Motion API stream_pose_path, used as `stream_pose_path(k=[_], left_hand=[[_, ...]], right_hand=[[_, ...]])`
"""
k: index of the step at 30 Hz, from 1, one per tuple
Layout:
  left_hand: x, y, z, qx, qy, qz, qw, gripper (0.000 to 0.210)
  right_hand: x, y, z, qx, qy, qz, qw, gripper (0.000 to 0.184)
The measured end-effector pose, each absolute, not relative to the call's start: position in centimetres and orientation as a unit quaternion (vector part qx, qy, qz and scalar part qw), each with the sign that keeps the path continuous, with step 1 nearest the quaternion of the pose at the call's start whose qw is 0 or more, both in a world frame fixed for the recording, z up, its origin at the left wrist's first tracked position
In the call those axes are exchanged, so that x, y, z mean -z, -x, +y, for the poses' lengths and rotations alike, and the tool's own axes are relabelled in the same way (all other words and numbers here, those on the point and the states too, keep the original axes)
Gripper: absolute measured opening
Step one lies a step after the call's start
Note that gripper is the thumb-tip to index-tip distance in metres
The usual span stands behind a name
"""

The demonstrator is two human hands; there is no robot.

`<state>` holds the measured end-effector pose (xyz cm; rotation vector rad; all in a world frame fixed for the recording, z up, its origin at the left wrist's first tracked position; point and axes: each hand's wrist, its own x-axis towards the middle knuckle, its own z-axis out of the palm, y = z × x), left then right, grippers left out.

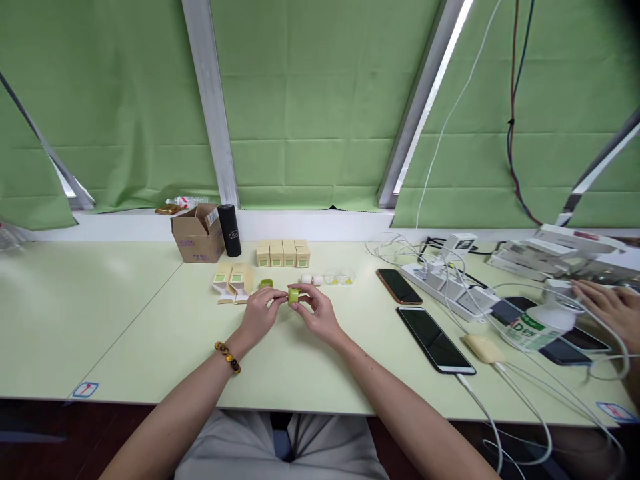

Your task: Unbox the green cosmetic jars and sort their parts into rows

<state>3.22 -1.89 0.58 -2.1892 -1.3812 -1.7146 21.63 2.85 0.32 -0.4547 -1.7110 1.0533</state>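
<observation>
Over the table in front of me, my right hand holds a small green container between thumb and fingers. My left hand, with a beaded bracelet on its wrist, is pinched at the container's left side; what lies between its fingertips is too small to make out. Just behind the left hand sits another small green piece. White round pieces and clear plastic domes with yellow inside lie behind the right hand. Two opened cartons stand to the left.
Several small cream boxes stand in a row at the back, near a black bottle and a cardboard box. Phones, a power strip, cables and a white bottle crowd the right. Another person's hand is there.
</observation>
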Motion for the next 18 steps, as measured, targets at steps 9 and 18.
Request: stream_pose_path(k=[9,18], left_hand=[[-0.4,-3.1,-1.6,0.587,0.689,-0.424,-0.013,0.011],[0.3,-2.1,-1.2,0.557,0.717,-0.419,-0.001,0.015]], right_hand=[[-0.1,-21.3,3.0,-0.519,0.183,-0.669,0.500,0.035],[0.2,-21.5,3.3,-0.550,0.195,-0.660,0.473,0.039]])
